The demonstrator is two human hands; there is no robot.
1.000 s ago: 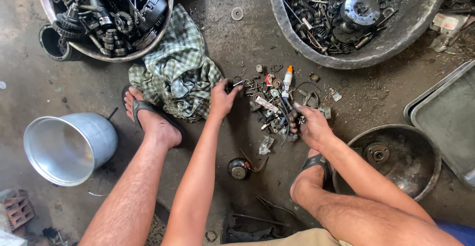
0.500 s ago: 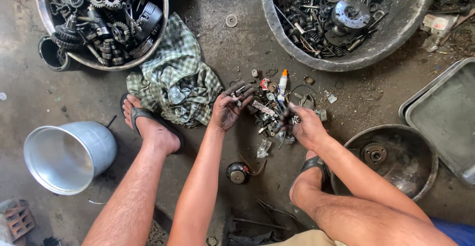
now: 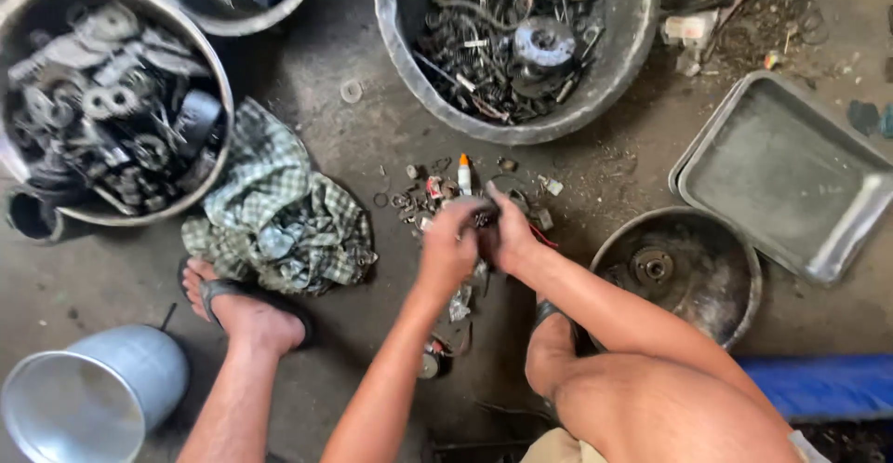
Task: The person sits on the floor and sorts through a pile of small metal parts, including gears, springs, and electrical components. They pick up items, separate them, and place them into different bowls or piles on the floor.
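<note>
L hand [image 3: 449, 242] & R hand [image 3: 509, 236] meet atop scrap pile [image 3: 437, 193].

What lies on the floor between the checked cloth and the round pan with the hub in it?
In the head view, the small scrap pile, with both hands together over it.

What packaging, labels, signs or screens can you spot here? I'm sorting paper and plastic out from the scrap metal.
Small tube: upright in the small-parts pile on the floor, just beyond the left hand and right hand; white body, orange tip.
Crumpled wrappers: on the floor right of the big grey basin; pale, whitish scraps, too blurred to describe further.
No signs or screens in view.
</note>
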